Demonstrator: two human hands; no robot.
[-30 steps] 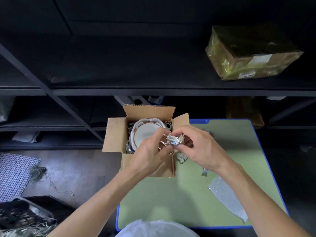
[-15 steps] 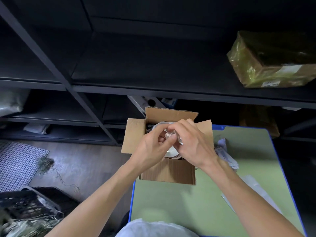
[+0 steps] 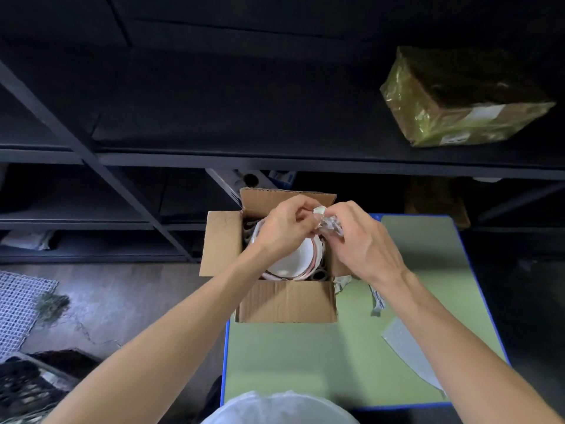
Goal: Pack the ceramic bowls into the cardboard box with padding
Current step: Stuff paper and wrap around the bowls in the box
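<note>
An open cardboard box [image 3: 287,302] stands at the far left corner of the green table [image 3: 321,362]. Inside it lies a white ceramic bowl [image 3: 292,260] with a red rim line, partly hidden by my hands. Above the box's far right part, my left hand [image 3: 282,229] and my right hand [image 3: 363,243] both pinch a crumpled wad of clear plastic padding [image 3: 327,221]. Dark ring-shaped padding pieces [image 3: 319,274] show between bowl and box wall.
A flat sheet of bubble wrap [image 3: 409,350] and scraps of wrapping [image 3: 377,301] lie on the table to the right. Dark shelving rises behind the table, with a taped parcel [image 3: 458,99] on it. A wire mesh [image 3: 15,307] and a black crate [image 3: 27,390] sit on the floor at left.
Both hands have carried the padding wad from the box's near right side to over its far right part. The bowl shows more below my left hand.
</note>
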